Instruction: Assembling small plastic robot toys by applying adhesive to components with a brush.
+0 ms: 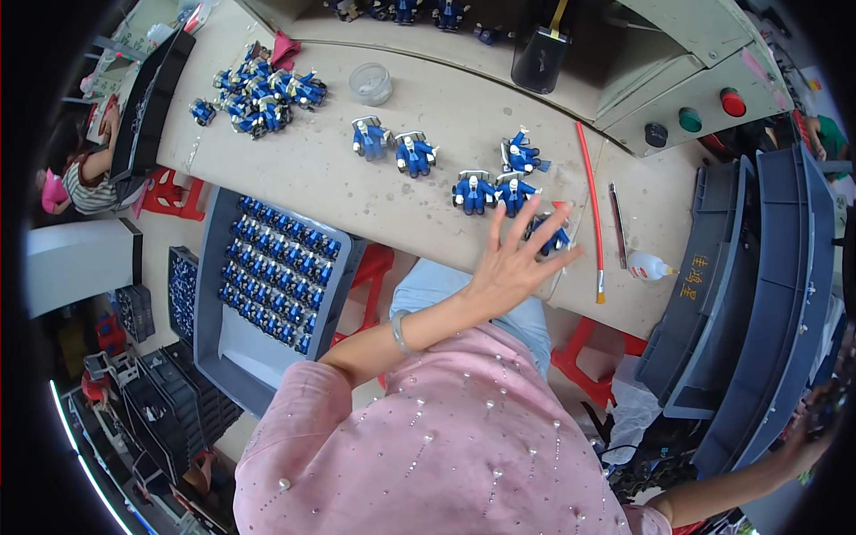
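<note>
My left hand (517,263) reaches across the table with its fingers spread. Beneath its fingertips is a small blue figurine (547,235), partly covered; whether they touch it I cannot tell. Close by stand two more blue-suited, white-headed figurines, one on the left (473,193) and one on the right (514,191). Just behind them is a tilted figurine (522,153). Further left is a pair, a figurine (370,138) and its neighbour (415,153). My right hand (802,446) is far out at the lower right rim, beside something dark; its fingers are too dim to read.
A pile of figurines (259,94) lies at the table's far left, near a clear plastic cup (370,83). Left of my lap sits a grey crate (207,308) with rows of figurines. A red-handled brush (588,196), a pen-like tool (618,214) and a bottle (648,266) lie right.
</note>
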The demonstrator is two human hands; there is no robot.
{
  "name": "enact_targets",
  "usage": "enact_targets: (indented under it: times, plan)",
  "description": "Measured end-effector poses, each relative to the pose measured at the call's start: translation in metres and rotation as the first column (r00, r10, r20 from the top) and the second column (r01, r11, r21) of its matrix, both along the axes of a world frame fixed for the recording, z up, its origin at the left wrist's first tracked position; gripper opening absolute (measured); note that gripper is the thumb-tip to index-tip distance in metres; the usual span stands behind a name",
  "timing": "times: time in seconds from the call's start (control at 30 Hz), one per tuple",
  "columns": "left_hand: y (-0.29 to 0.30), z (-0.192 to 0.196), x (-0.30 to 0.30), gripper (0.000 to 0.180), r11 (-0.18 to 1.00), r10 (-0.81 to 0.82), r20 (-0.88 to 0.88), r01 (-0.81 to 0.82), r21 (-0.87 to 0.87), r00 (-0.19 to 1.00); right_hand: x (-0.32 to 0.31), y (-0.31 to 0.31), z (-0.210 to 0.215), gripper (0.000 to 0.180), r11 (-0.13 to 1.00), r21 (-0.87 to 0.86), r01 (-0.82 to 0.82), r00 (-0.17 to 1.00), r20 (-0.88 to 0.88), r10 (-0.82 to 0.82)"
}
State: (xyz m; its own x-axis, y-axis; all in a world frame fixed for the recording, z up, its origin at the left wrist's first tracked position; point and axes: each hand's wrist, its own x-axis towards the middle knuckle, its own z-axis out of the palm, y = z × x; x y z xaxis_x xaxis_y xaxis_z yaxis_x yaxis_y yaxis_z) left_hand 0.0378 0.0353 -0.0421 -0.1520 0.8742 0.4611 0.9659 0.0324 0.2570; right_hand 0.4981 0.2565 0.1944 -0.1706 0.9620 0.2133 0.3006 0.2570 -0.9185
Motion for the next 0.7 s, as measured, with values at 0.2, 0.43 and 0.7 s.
enact_targets:
  times: [0.2, 0.43, 0.7]
  plan:
    - [0.020, -0.011, -0.031, 0.043, 0.994, 0.106, 0.219, -0.109, -0.001, 0.970, -0.294, -0.118, -0.085, 0.028, 0.959, 0.026, -0.282, 0.918, 0.297, 0.262]
    - [0.015, -0.005, -0.041, 0.050, 0.979, 0.201, 0.179, -0.194, -0.057, 0.963, -0.388, -0.086, -0.182, 0.031, 0.875, 0.244, -0.419, 0.793, 0.567, 0.221]
    - [-0.001, -0.011, -0.042, 0.037, 0.961, 0.185, 0.259, -0.230, 0.156, 0.948, -0.403, -0.097, -0.199, 0.038, 0.903, 0.156, -0.401, 0.796, 0.547, 0.259]
